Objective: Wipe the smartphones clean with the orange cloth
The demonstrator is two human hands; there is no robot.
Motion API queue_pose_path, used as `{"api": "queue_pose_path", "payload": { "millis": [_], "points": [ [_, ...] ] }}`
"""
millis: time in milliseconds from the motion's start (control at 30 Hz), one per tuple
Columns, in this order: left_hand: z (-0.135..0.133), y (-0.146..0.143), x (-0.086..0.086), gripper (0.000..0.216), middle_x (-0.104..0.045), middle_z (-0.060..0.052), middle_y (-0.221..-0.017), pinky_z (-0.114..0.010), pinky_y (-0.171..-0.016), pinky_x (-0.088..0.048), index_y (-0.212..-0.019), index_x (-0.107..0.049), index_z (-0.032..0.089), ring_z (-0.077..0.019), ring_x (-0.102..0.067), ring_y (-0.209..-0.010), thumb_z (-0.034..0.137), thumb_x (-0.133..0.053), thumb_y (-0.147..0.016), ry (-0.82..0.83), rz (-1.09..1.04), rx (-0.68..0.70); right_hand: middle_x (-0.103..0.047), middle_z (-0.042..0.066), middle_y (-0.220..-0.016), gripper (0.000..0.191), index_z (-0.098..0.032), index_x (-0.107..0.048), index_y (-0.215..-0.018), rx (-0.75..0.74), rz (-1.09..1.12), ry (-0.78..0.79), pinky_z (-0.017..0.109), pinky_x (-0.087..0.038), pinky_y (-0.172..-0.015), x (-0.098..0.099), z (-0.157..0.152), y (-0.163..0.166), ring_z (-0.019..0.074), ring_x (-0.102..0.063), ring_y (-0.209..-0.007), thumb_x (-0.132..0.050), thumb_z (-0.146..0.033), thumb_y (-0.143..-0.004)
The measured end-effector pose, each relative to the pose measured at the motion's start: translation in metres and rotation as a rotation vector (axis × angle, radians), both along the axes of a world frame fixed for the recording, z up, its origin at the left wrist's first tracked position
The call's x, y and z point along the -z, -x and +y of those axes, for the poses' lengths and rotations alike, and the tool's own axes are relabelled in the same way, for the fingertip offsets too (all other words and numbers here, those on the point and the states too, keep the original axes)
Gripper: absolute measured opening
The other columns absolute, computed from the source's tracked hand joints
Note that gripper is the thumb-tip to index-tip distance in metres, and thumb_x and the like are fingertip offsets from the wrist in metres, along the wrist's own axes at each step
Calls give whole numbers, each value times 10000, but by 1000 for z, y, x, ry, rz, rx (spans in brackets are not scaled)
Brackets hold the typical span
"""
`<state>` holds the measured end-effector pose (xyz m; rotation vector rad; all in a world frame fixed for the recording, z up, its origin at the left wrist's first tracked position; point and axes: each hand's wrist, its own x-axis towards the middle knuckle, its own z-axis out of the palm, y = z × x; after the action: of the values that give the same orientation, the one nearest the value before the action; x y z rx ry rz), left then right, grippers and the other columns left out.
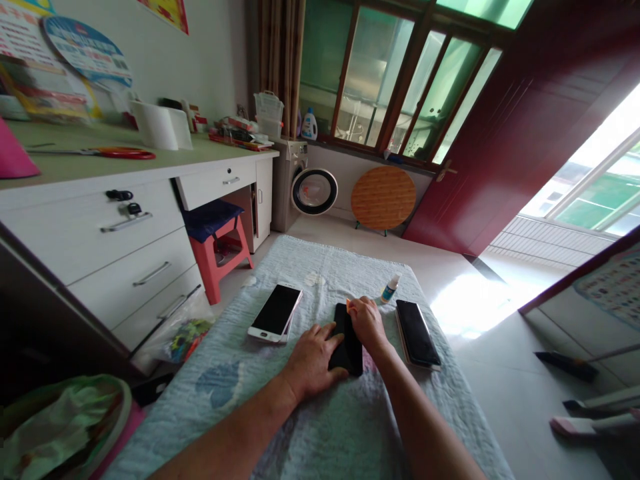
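A black smartphone (354,353) lies on the cloth-covered table between my hands. My left hand (313,360) holds it at its left side, fingers on the upper part and thumb by the lower edge. Over the phone's top right part, my right hand (367,321) is closed on a small orange piece (349,305); its kind I cannot make out. To the left, a white smartphone with a dark screen (276,311) rests on something partly hidden beneath it. Another black smartphone (418,333) lies to the right. A small white-capped bottle (391,288) stands near my right hand.
A pale blue quilted cloth (320,257) covers the table. On the left are a desk with drawers (115,247), a red stool (220,250) and a waste bin (123,407). Beyond stand a washing machine with its door open (314,192) and a round wooden tabletop (383,197).
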<state>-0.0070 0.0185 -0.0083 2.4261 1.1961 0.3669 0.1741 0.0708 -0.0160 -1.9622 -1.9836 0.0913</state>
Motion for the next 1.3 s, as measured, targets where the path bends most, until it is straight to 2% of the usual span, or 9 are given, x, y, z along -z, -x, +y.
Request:
{"api": "queue_pose_path", "payload": {
  "millis": [333, 633, 867, 1300],
  "points": [
    [0, 0, 2, 690, -538, -103, -1375, -480, -1064, -380, -1317, -578, 254, -346, -502, -1201, 550, -735, -713, -17, -58, 7, -632, 60, -873, 325, -194, -682, -798, -103, 4, -24, 260, -345, -811, 2, 11, 24, 173, -523, -840, -416, -228, -981],
    [0, 1, 3, 688, -506, -123, -1417, -467, -1089, -353, -1327, -572, 225, -351, -474, -1244, 552, -704, -736, -10, -37, 3, -642, 72, -918, 269, -188, -694, -920, -42, -47, 24, 264, -340, -802, 3, 15, 3, 182, -540, -874, -429, -198, -966],
    [0, 2, 3, 686, -473, -130, -1452, -471, -1093, -351, -1318, -577, 210, -361, -461, -1266, 568, -687, -743, -18, -16, 3, -639, 83, -896, 293, -166, -682, -906, -10, -90, 38, 278, -325, -778, 4, 16, -13, 179, -549, -823, -407, -229, -986],
    [-1, 1, 1, 675, -493, -124, -1430, -465, -1086, -358, -1315, -578, 215, -357, -471, -1245, 563, -687, -747, -20, -14, 3, -644, 66, -906, 279, -182, -681, -883, -68, -80, 40, 275, -315, -790, -2, 14, -5, 172, -529, -832, -415, -181, -967]
  ]
}}
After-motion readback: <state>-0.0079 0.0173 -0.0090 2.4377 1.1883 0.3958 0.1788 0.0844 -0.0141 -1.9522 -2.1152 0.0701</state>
